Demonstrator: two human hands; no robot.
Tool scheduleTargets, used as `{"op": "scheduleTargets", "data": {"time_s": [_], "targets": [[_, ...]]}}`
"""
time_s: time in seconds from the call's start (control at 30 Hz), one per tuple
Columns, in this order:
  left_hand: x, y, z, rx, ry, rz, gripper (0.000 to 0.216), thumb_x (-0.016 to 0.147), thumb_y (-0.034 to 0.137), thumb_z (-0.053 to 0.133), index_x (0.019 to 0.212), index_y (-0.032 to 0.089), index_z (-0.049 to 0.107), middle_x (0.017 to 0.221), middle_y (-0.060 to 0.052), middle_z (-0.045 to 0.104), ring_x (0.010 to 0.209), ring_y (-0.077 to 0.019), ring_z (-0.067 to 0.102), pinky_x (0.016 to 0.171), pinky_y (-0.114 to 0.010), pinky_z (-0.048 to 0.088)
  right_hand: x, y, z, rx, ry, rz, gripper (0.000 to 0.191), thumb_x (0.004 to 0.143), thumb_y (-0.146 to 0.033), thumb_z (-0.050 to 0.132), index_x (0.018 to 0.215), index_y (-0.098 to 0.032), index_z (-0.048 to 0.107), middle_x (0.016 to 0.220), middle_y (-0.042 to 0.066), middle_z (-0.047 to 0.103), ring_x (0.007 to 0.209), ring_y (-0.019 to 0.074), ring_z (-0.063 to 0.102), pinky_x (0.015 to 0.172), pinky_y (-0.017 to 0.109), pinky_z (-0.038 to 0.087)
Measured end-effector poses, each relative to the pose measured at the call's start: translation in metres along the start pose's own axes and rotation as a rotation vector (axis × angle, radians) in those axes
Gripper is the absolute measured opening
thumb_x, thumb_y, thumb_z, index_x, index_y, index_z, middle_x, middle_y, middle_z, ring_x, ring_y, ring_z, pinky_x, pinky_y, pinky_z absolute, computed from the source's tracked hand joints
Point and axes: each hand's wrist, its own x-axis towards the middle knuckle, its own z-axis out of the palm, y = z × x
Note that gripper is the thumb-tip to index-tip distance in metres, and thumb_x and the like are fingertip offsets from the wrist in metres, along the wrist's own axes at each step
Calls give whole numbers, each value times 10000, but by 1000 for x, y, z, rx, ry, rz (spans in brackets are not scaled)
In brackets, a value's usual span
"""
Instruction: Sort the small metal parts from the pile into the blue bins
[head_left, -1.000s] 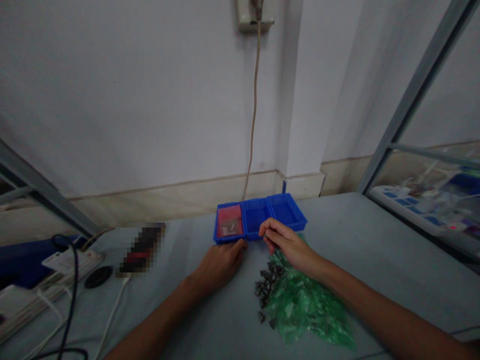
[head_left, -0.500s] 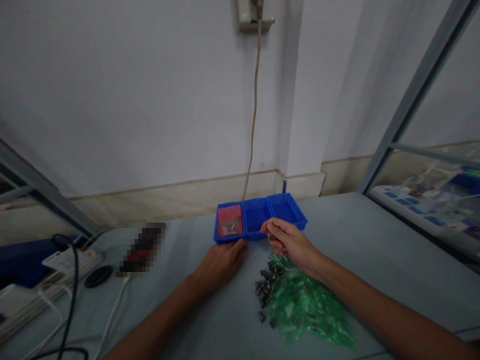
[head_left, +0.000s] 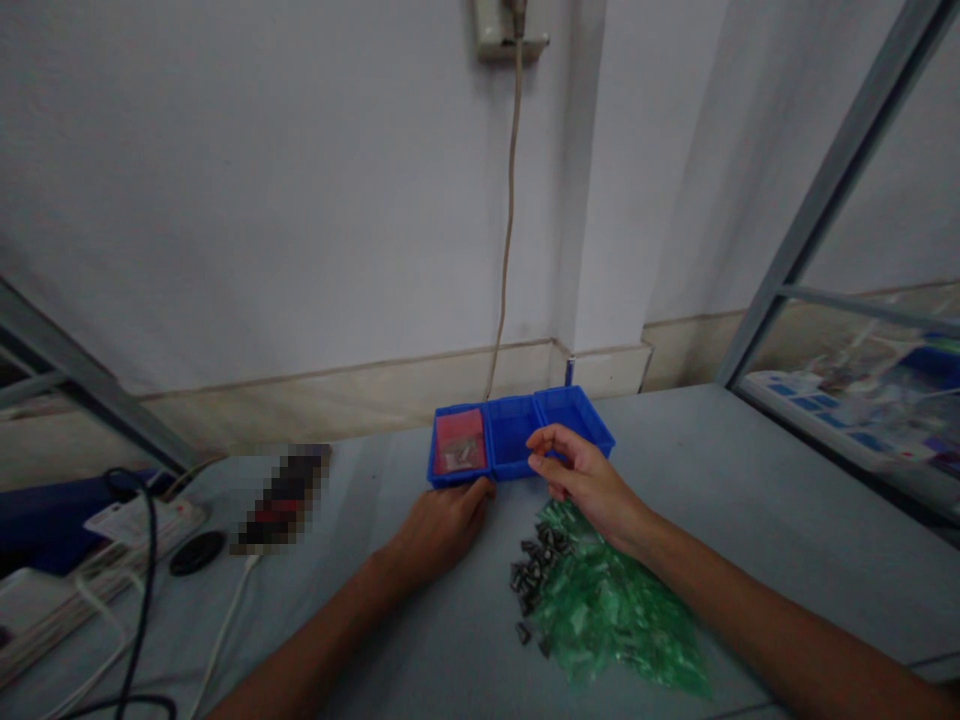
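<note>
My left hand (head_left: 448,527) rests palm down on the table, fingertips by the front edge of the left blue bin (head_left: 459,480); its fingers are partly hidden and seem to lie loosely. In that bin are a red sheet (head_left: 459,426) and a clear bag of small pieces (head_left: 461,455). My right hand (head_left: 577,475) hovers before the middle blue bin (head_left: 514,468) and right blue bin (head_left: 606,440), thumb and forefinger bent towards each other. What they pinch, if anything, is hidden. Below it, small dark metal cone-like parts (head_left: 534,572) spill beside a green plastic bag (head_left: 619,610).
To the left lie a blurred-out dark object (head_left: 285,500) with a white cable (head_left: 229,620), a round black disc (head_left: 197,553) and a power strip (head_left: 90,590). A wall (head_left: 337,200) with a hanging cord (head_left: 510,220) stands behind; a metal frame (head_left: 817,200) rises at right.
My right hand has turned and its fingers have loosened slightly near the bins. The small metal part seen in its grip before no longer shows. My left hand stays put.
</note>
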Motion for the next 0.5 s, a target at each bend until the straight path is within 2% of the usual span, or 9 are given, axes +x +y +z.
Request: {"op": "scheduleTargets", "data": {"time_s": [0.13, 0.37, 0.5], "targets": [[0, 0, 2, -11, 18, -2, 217, 1062, 253, 379, 1193, 228, 550, 1032, -52, 740, 859, -211, 719, 736, -290, 545, 1, 1, 0, 14, -11, 2, 299, 834, -417, 763, 1028, -221, 647, 923, -7, 554, 568, 77, 423, 477, 229, 330], [-1, -2, 4, -12, 13, -6, 232, 1062, 254, 377, 1208, 231, 555, 1031, -62, 744, 862, -219, 722, 734, -297, 548, 3, 7, -1, 112, -46, 19, 289, 926, -473, 642, 1023, -201, 655, 800, -3, 572, 519, 78, 394, 468, 231, 275], [-1, -4, 5, -14, 25, 8, 229, 1052, 238, 394, 1225, 234, 544, 1054, -63, 742, 881, -224, 722, 747, -304, 549, 3, 6, -2, 181, -53, 58, 291, 909, -467, 664, 1018, -197, 649, 677, -42, 481, 493, 74, 321, 465, 231, 224]]}}
